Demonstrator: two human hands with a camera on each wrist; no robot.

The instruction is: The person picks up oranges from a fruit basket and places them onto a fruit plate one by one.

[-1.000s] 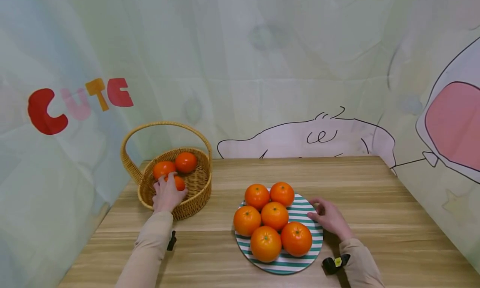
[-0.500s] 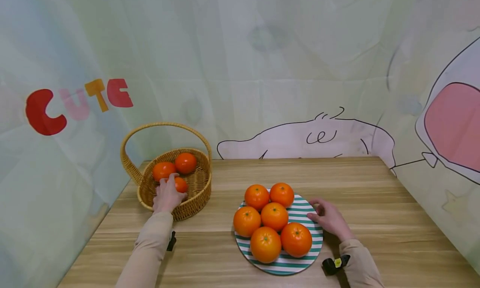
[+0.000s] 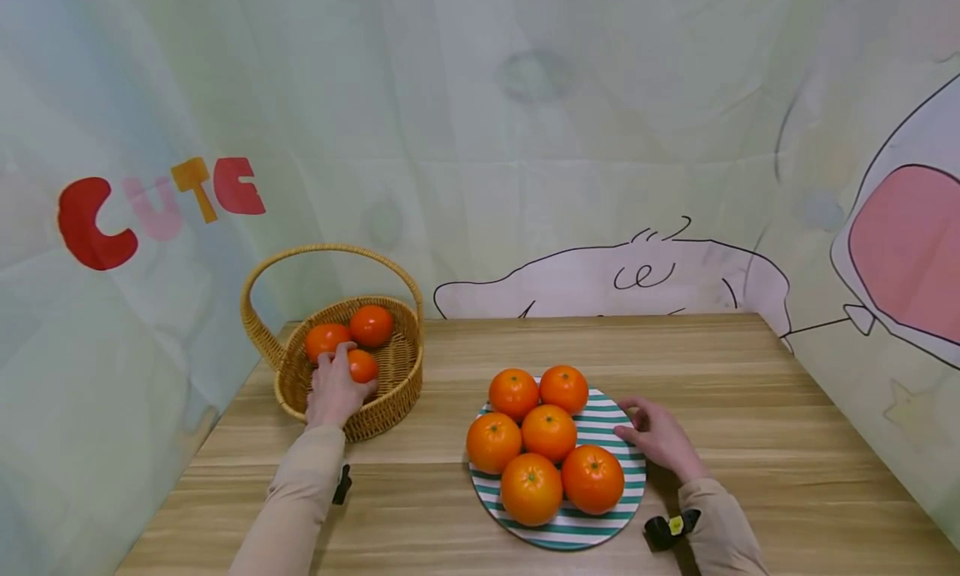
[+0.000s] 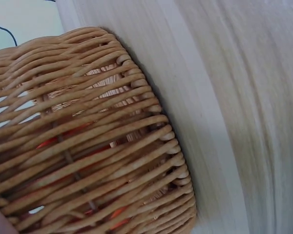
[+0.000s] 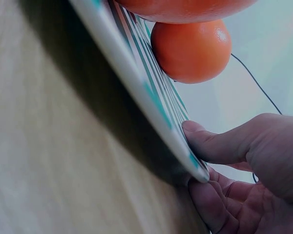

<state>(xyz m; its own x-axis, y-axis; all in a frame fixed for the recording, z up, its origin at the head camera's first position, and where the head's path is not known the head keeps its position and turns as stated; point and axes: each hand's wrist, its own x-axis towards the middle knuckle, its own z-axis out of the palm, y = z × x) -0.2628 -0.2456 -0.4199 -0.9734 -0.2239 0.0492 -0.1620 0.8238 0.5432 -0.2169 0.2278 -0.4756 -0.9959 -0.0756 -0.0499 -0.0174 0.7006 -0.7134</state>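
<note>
In the head view, my left hand (image 3: 337,390) reaches into a wicker basket (image 3: 382,413), its fingers and thumb round an orange-red round fruit (image 3: 363,366). Two similar fruits (image 3: 372,326) lie behind it in the basket. The left wrist view shows mostly the basket's woven side (image 4: 88,146), with glimpses of orange through the gaps. My right hand (image 3: 660,437) pinches the right rim of a green-and-white striped plate (image 3: 600,422). The right wrist view has the thumb (image 5: 215,144) on top of the rim and fingers curled beneath. Several oranges (image 3: 550,433) sit on the plate, mostly toward its left and front.
The basket's tall arched handle (image 3: 330,247) rises over its far side. Both stand on a wooden table (image 3: 427,509). A printed curtain (image 3: 480,142) hangs along the back and sides.
The fruit at my left hand has shifted slightly to the right inside the basket, with the fingers moving only a little. My right hand and the plate have stayed put.
</note>
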